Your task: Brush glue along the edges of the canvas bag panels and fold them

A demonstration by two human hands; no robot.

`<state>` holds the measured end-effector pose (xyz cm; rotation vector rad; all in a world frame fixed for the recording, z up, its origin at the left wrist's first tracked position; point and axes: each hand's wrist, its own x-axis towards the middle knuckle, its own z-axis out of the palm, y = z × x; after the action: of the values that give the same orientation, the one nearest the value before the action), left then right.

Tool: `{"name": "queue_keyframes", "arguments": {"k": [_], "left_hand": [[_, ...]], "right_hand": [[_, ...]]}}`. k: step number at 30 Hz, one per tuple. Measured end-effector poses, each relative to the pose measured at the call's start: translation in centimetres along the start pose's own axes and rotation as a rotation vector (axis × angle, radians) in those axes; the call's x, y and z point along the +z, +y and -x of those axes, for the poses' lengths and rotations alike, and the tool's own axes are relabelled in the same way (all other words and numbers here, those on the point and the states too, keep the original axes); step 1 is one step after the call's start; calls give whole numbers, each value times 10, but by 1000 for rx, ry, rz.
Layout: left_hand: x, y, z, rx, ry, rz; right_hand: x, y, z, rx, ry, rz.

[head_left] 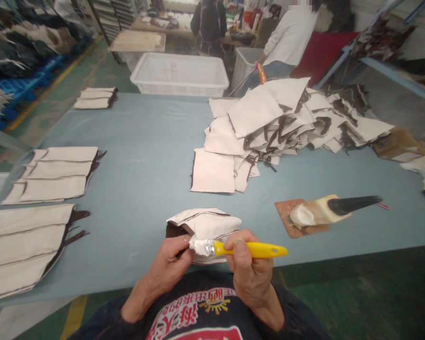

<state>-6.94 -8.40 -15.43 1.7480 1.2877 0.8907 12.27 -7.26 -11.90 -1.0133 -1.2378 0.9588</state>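
My right hand grips the yellow handle of a paintbrush, its bristles coated in white paste and pointing left. The bristles touch the near left edge of a cream fabric piece with dark brown lining, which bulges open at the table's front edge. My left hand pinches that same edge, its fingertips close to the bristles and partly hidden by the cloth. To the right, a cut-open plastic container with white paste inside and a black handle-like end lies on a brown square board.
A heap of cream fabric pieces covers the back right of the blue-grey table. Stacks of overlapping pieces lie along the left side. Behind the table stand a white plastic bin and a person in a white top.
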Motion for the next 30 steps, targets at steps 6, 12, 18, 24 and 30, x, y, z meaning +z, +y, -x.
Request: {"name": "queue_keyframes", "arguments": {"k": [6,12,18,24,30], "left_hand": [[3,3,2,65,46,-27],[5,7,5,78,43,-68],[7,6,8,110,-8,-96],[6,11,5,-24,-62,-2],[-3,21,-7,-277,-84,267]], "right_hand": [[3,1,3,102,88,-47],[-2,2,11,88,66,-35],[-7,5,13,105,-25,-15],[-13,-3,3,213,-89,-87],[-19,-14,-10,150,50,-103]]}}
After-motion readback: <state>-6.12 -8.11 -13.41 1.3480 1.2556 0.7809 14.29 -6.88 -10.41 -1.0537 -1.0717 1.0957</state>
